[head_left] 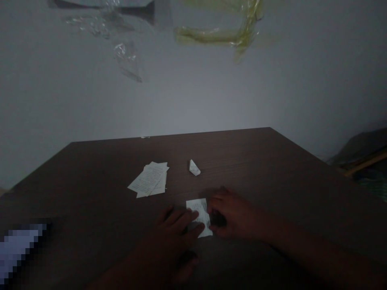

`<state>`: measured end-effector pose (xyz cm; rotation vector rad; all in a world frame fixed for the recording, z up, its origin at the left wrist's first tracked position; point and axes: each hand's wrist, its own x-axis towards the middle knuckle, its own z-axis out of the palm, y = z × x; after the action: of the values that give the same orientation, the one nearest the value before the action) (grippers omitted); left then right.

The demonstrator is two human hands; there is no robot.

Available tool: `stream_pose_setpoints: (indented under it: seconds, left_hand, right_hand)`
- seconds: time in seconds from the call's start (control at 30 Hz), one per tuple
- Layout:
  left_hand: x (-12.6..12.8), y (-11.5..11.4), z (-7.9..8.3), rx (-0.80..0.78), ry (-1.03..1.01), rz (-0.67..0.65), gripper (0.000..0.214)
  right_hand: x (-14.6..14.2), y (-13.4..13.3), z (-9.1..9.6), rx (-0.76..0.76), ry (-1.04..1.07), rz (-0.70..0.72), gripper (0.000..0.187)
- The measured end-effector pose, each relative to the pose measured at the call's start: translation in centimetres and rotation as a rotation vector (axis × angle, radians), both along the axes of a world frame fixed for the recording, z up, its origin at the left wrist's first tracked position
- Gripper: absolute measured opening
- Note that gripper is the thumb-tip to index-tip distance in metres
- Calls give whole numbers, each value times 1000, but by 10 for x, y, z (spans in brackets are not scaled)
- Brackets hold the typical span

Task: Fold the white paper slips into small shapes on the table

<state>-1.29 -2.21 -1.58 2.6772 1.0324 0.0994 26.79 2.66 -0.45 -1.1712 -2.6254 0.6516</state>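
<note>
A small printed paper sheet lies on the dark wooden table in front of me. My left hand rests on its left side, fingers stretched out and spread over the print. At the sheet's right edge, my right hand is curled, with the index fingertip at the upper part of that edge and the thumb lower down. The edge between them looks slightly creased. Beyond the hands sits a small folded piece of white paper. Dim light hides the finger detail.
Several printed paper sheets overlap in a loose pile, left of the folded piece. A pixelated bright object is at the lower left. Behind the table stands a pale wall with clear and yellow tape. Dark items are at the far right.
</note>
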Motion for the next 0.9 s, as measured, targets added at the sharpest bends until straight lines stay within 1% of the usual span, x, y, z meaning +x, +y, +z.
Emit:
stream_pose_setpoints:
  seconds: [0.13, 0.27, 0.37, 0.47, 0.53, 0.6, 0.67, 0.77, 0.9]
  left_hand:
    - [4, 0, 9, -4, 14, -1, 68]
    - [4, -1, 10, -23, 47, 17, 73]
    - [2, 0, 8, -31, 36, 10, 73]
    - [-1, 0, 3, -33, 34, -18, 72]
    - [-1, 0, -1, -15, 19, -8, 72]
    - [0, -2, -5, 19, 1, 13, 74]
    - [0, -4, -7, 53, -2, 22, 76]
    - [0, -4, -7, 59, 13, 6, 81]
    - [-1, 0, -10, 65, 19, -10, 82]
  right_hand:
    - [-1, -9, 8, -11, -58, -25, 28]
    - [-3, -9, 6, -17, -47, -55, 28]
    - [-4, -2, -3, -5, -2, -93, 25]
    - [-6, 10, -12, 25, 43, -152, 20]
    - [-8, 19, -16, 51, 48, -223, 19]
    - [-10, 28, -18, 34, 35, -305, 19]
    - [-12, 35, -20, 29, 31, -352, 17]
    - [-13, 40, -21, 40, 36, -384, 18]
    - [-14, 39, -21, 60, 44, -392, 18]
